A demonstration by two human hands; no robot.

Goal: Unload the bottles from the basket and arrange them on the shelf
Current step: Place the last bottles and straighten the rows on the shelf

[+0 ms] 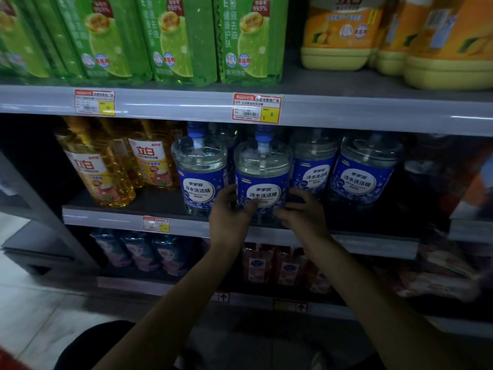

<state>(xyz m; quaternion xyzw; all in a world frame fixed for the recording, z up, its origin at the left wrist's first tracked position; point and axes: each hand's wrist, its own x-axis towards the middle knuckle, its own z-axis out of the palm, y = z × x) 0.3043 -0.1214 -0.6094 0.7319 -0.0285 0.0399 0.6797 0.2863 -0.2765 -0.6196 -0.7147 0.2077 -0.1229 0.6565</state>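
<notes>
**Inspector:** Forearms lie nearest the lens. Where do they lead?

**Assistant:** Both reach up to the middle shelf (pixel 112 218). From left to right it carries yellow bottles (pixel 101 169), a standing bottle (pixel 200 180) with a blue label, the held bottle (pixel 262 182), then a third bottle (pixel 312 173) and a fourth bottle (pixel 365 176) of the same kind.

**Inspector:** State of the hands?

**Assistant:** The left hand (pixel 228 210) grips the held bottle's left side, thumb across the label. The right hand (pixel 304 209) clasps its right side, thumb near the base. It is upright at the shelf's front edge. Whether its base is fully down cannot be told.

**Inspector:** Progress?

**Assistant:** Judged well advanced, with four matching bottles on this row. The basket is out of view, so what remains is unknown. Squaring the held bottle into line appears outstanding.
</notes>
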